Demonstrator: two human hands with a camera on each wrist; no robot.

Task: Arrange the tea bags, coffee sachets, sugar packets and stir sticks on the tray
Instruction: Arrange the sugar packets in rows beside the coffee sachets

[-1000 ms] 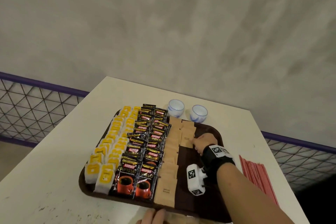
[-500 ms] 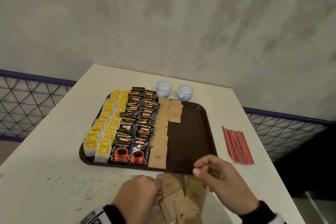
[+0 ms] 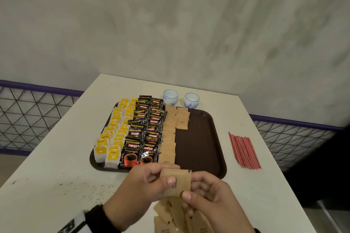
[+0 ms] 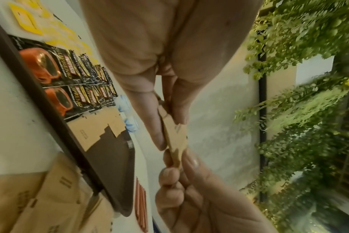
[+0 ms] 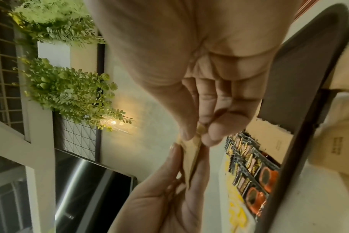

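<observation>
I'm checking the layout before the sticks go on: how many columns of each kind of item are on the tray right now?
Tea bags: 2 columns
Coffee sachets: 2 columns
Sugar packets: 2 columns, one full, one only begun at the far end
Stir sticks: 0, they lie on the table to the right of the tray
Total: 6 columns

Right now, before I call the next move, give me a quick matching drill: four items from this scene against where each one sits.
Items:
1. stir sticks
2. coffee sachets
3. held sugar packet
4. cups

Places:
A. on the tray, middle rows
B. pinched between left hand and right hand
C. on the table, right of the tray
D. on the table beyond the tray's far edge

Pairs: 1-C, 2-A, 3-B, 4-D
</observation>
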